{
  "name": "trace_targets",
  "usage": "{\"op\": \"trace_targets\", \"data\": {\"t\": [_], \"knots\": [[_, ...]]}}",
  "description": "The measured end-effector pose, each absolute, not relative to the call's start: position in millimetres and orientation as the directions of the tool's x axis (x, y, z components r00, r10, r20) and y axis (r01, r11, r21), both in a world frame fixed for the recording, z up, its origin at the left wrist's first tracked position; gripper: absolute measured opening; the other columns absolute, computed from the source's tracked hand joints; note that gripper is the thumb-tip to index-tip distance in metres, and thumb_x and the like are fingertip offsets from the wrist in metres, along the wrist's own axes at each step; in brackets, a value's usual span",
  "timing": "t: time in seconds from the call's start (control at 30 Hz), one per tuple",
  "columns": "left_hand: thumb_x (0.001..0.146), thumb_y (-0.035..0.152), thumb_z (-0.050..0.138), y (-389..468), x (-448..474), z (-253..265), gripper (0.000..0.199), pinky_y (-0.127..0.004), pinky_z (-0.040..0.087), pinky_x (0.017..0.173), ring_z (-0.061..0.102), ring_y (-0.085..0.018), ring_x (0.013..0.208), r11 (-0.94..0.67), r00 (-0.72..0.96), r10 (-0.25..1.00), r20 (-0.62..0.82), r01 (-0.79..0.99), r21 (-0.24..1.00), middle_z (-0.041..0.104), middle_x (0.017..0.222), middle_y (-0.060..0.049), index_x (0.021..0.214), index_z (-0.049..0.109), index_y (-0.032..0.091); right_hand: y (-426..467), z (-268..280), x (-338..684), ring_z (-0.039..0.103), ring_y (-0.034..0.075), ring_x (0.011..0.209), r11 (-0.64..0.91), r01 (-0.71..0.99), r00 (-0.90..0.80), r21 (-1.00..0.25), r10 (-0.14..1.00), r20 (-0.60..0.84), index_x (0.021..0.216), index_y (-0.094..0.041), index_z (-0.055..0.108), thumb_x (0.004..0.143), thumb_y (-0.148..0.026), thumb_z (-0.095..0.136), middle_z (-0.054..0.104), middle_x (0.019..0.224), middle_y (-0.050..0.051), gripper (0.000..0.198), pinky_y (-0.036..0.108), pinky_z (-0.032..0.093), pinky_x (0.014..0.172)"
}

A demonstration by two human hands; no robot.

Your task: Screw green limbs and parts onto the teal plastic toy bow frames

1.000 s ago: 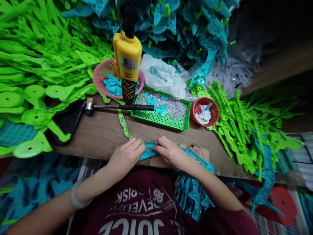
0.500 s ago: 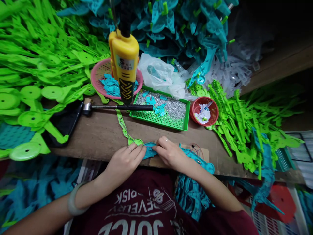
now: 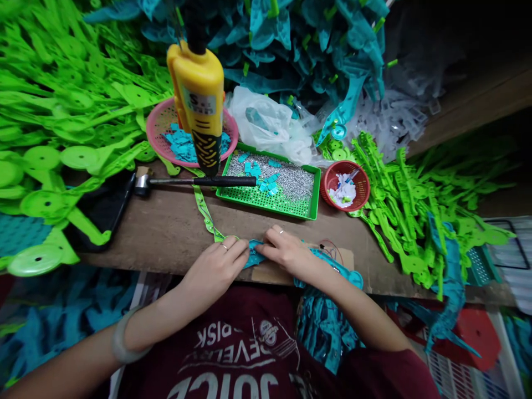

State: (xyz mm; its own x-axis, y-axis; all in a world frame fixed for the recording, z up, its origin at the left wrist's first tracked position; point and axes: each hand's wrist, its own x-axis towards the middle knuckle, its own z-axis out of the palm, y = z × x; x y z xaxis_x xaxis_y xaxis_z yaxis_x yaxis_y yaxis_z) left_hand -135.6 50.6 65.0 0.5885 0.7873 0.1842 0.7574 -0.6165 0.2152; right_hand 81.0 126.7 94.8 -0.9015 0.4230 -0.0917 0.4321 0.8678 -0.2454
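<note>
Between my hands, at the near edge of the table, lies a blue plastic part point(image 3: 253, 256). Its left end is gripped under the curled fingers of my left hand point(image 3: 220, 267). The bent, pinching fingers of my right hand point(image 3: 286, 254) press on its right side; whatever tiny thing may sit in them is hidden. A light green plastic strip point(image 3: 203, 210) runs from under the left fingers toward the hammer, with a thin wire along it. Under my right wrist lies another blue plastic part point(image 3: 353, 277), with thin dark red wires beside it.
A yellow electric screwdriver point(image 3: 199, 100) hangs over the pink basket point(image 3: 153, 130). A hammer point(image 3: 187, 181) rests against the green tray point(image 3: 266, 205) of small metal screws. A red basket point(image 3: 361, 194) holds white scraps. Green parts point(image 3: 75, 111) are heaped left, others point(image 3: 394, 216) right.
The view has shifted slightly, so the bench items sit a little further left. My right fingers have moved slightly along the blue part; both hands stay on it.
</note>
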Motion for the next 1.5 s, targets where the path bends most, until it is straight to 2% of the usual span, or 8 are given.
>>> {"op": "trace_targets", "data": {"t": [0.37,0.53,0.77,0.9,1.0,1.1,1.27,1.5], "knots": [[0.099,0.016,0.045,57,-135,63,0.020,-0.036,0.047,0.075,0.056,-0.024,0.087,-0.550,0.534,0.833,0.147,0.770,0.324,0.063,0.091,-0.007,0.110,0.062,0.015,123,100,103,0.041,0.020,0.082,0.874,0.458,-0.889,-0.161,0.453,-0.069,0.115,-0.019,0.064,0.103,-0.019,0.045,0.052,0.089,0.007,0.023,0.032,0.032,0.065],[0.097,0.038,0.055,53,-123,65,0.036,-0.039,0.044,0.073,0.055,-0.026,0.087,-0.594,0.564,0.804,0.186,0.775,0.218,0.062,0.094,-0.007,0.124,0.058,0.014,115,99,103,0.042,0.021,0.084,0.852,0.485,-0.874,-0.196,0.481,-0.070,0.099,-0.015,0.065,0.102,-0.016,0.044,0.054,0.091,0.009,0.021,0.033,0.035,0.069],[0.090,0.027,0.066,59,-115,74,0.016,-0.040,0.042,0.076,0.053,-0.026,0.085,-0.570,0.557,0.821,0.125,0.787,0.237,0.060,0.087,-0.004,0.102,0.065,0.016,108,94,96,0.047,0.020,0.086,0.763,0.517,-0.822,-0.388,0.569,0.024,0.100,-0.015,0.060,0.103,-0.015,0.034,0.057,0.095,0.009,0.027,0.031,0.041,0.073],[0.085,0.026,0.073,62,-112,77,0.031,-0.040,0.043,0.078,0.053,-0.027,0.089,-0.522,0.518,0.849,0.098,0.799,0.297,0.062,0.093,-0.005,0.111,0.061,0.015,106,99,98,0.051,0.019,0.089,0.722,0.460,-0.841,-0.517,0.541,0.008,0.104,-0.015,0.059,0.103,-0.016,0.036,0.058,0.096,0.009,0.024,0.030,0.045,0.076],[0.086,0.023,0.071,61,-110,76,0.014,-0.040,0.044,0.076,0.053,-0.027,0.087,-0.562,0.557,0.825,0.097,0.789,0.248,0.061,0.089,-0.005,0.097,0.064,0.016,105,104,101,0.053,0.017,0.090,0.717,0.392,-0.877,-0.576,0.481,0.002,0.106,-0.017,0.059,0.103,-0.016,0.039,0.058,0.098,0.008,0.020,0.030,0.047,0.079],[0.089,0.019,0.066,56,-109,69,0.004,-0.040,0.045,0.076,0.053,-0.028,0.087,-0.567,0.549,0.824,0.139,0.792,0.228,0.061,0.091,-0.007,0.093,0.066,0.017,105,101,101,0.052,0.018,0.088,0.732,0.429,-0.863,-0.529,0.505,0.000,0.103,-0.017,0.058,0.103,-0.017,0.038,0.058,0.095,0.007,0.021,0.030,0.045,0.077],[0.095,0.011,0.052,45,-110,49,0.022,-0.040,0.045,0.090,0.053,-0.026,0.100,-0.602,0.512,0.798,0.319,0.708,0.370,0.063,0.112,-0.011,0.116,0.062,0.011,106,85,97,0.048,0.019,0.080,0.712,0.626,-0.753,-0.318,0.658,-0.011,0.089,-0.017,0.057,0.103,-0.021,0.041,0.055,0.086,0.006,0.021,0.030,0.039,0.069],[0.099,0.010,0.043,43,-112,45,0.021,-0.037,0.045,0.090,0.054,-0.023,0.101,-0.640,0.518,0.768,0.377,0.642,0.422,0.066,0.110,-0.009,0.108,0.062,0.010,100,86,92,0.047,0.019,0.080,0.642,0.695,-0.694,-0.324,0.717,-0.067,0.088,-0.017,0.056,0.101,-0.014,0.045,0.054,0.089,0.006,0.016,0.029,0.038,0.071]]}}
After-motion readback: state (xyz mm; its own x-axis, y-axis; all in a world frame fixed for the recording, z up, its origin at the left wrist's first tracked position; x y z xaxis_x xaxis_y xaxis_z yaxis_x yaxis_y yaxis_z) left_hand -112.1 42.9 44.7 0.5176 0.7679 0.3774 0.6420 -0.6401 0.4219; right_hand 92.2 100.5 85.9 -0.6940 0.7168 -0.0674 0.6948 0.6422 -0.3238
